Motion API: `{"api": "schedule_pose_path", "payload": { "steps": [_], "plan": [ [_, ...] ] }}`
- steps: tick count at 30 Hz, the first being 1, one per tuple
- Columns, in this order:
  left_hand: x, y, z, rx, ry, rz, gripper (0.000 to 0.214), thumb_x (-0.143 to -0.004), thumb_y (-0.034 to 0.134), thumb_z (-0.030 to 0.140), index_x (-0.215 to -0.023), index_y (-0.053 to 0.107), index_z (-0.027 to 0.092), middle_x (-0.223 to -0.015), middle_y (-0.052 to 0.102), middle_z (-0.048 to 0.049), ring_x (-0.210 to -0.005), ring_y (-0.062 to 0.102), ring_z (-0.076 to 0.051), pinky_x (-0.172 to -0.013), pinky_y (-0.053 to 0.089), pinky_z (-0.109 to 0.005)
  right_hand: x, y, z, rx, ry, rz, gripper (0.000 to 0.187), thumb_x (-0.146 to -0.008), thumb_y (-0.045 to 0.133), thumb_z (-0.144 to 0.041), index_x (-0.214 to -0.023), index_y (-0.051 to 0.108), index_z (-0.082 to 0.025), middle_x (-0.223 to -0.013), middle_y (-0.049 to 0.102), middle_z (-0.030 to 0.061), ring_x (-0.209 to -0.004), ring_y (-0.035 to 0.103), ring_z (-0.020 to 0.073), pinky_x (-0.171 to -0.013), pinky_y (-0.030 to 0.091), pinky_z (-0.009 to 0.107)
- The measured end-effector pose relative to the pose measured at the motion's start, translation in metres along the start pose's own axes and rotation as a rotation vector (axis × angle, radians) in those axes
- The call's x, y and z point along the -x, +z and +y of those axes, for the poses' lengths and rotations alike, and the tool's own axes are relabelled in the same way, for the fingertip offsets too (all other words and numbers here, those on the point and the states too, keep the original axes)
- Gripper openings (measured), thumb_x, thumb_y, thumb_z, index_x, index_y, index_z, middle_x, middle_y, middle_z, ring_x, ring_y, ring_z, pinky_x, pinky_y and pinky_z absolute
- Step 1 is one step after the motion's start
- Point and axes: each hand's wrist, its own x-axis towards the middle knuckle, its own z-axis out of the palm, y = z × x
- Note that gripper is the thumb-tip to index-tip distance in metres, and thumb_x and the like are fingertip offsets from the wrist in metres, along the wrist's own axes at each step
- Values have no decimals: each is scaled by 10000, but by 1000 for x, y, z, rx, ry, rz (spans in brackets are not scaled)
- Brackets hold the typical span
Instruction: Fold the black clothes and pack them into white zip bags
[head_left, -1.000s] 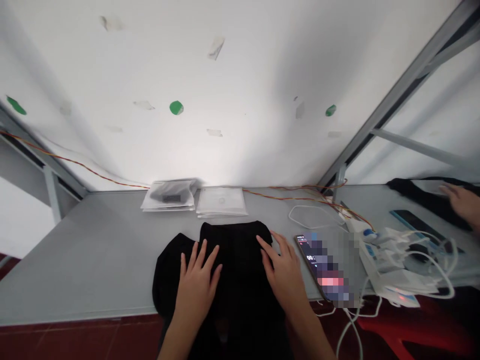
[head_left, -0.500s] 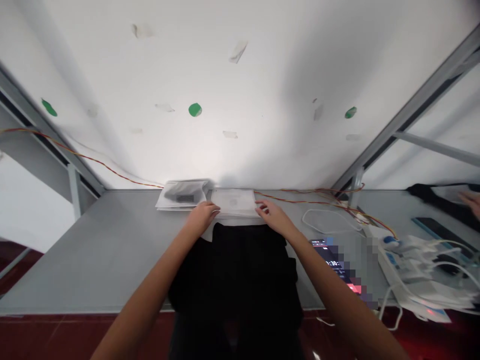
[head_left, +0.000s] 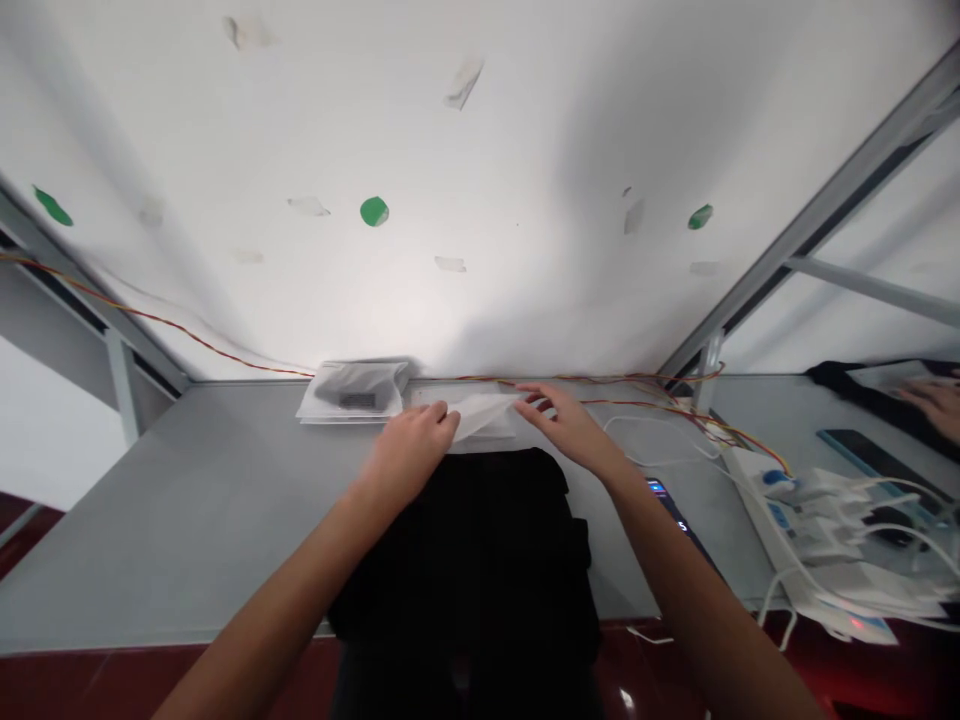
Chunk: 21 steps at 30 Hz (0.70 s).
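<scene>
A thin white sheet (head_left: 478,412), maybe paper or plastic, is lifted at an angle between my hands. My left hand (head_left: 416,445) is closed on its left side, the fingertips curled over the edge. At the sheet's upper right corner, the fingertips of my right hand (head_left: 559,425) pinch it. Beneath it lies another flat white piece (head_left: 499,432), partly hidden. Directly in front of me a folded black cloth item (head_left: 480,540) covers the middle of the shelf. White flat bags (head_left: 352,390) with a dark printed patch are stacked beside my left hand.
A phone (head_left: 679,520) lies partly under my right forearm. A power strip (head_left: 780,540) crowded with white plugs and cables stands at the right. Twisted red-yellow wires (head_left: 217,348) run along the white back wall (head_left: 525,150). Another person's hand (head_left: 934,400) shows at far right.
The white sheet, flat before, is now raised and slanted. My left hand has moved right and turned over it; my right hand has risen slightly. The view has shifted a little.
</scene>
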Motion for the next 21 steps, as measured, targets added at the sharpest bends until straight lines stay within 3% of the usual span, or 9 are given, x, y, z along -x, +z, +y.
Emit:
{"api": "schedule_pose_path", "payload": {
  "steps": [3, 7, 10, 12, 14, 17, 21],
  "plan": [
    [58, -1, 41, 1, -56, 0, 392, -911, 440, 26, -1130, 696, 228, -979, 682, -92, -867, 668, -254, -818, 529, -369, 52, -15, 7, 101, -55, -43, 645, -874, 666, -627, -1411, 604, -274, -1307, 685, 111, -1168, 645, 313, -1021, 508, 477],
    [109, 53, 69, 163, -223, 19, 361, -992, 424, 137, -1199, 703, 237, -924, 725, -72, -762, 701, -233, -686, 555, -340, 93, -5, 33, 109, 30, -221, 827, -810, 731, -620, -1516, 493, -262, -1434, 618, 136, -1298, 595, 339, -1095, 473, 516],
    [118, 93, 68, 248, -301, 155, 347, -1019, 437, 214, -1240, 705, 227, -957, 761, -71, -812, 736, -230, -725, 582, -336, 85, 2, 40, 151, 27, -314, 947, -748, 796, -596, -1558, 429, -271, -1572, 479, 149, -1426, 471, 361, -1147, 412, 539],
    [116, 106, 62, 269, -344, 268, 341, -1017, 466, 229, -1262, 703, 220, -992, 779, -65, -835, 748, -220, -749, 586, -324, 71, 0, 34, 214, -7, -401, 1034, -691, 849, -578, -1572, 408, -266, -1604, 434, 159, -1477, 385, 388, -1165, 370, 564],
    [113, 109, 55, 269, -379, 321, 315, -1011, 509, 241, -1246, 717, 214, -1019, 788, -60, -846, 753, -216, -763, 585, -319, 56, -2, 24, 285, -39, -507, 1047, -667, 876, -555, -1565, 421, -265, -1583, 464, 161, -1473, 370, 406, -1162, 348, 585],
    [108, 106, 50, 247, -411, 291, 256, -994, 573, 247, -1170, 755, 212, -1037, 794, -55, -876, 757, -224, -805, 584, -332, 40, -3, 6, 427, -55, -599, 1009, -610, 916, -547, -1495, 522, -263, -1484, 563, 167, -1388, 448, 442, -1117, 374, 593],
    [104, 105, 50, 257, -444, 230, 235, -991, 593, 255, -1147, 767, 249, -1078, 799, -34, -927, 760, -222, -817, 573, -320, 31, -4, -8, 533, -91, -683, 774, -550, 943, -556, -1212, 733, -214, -1201, 698, 164, -1215, 569, 456, -1019, 452, 565]
  ]
}}
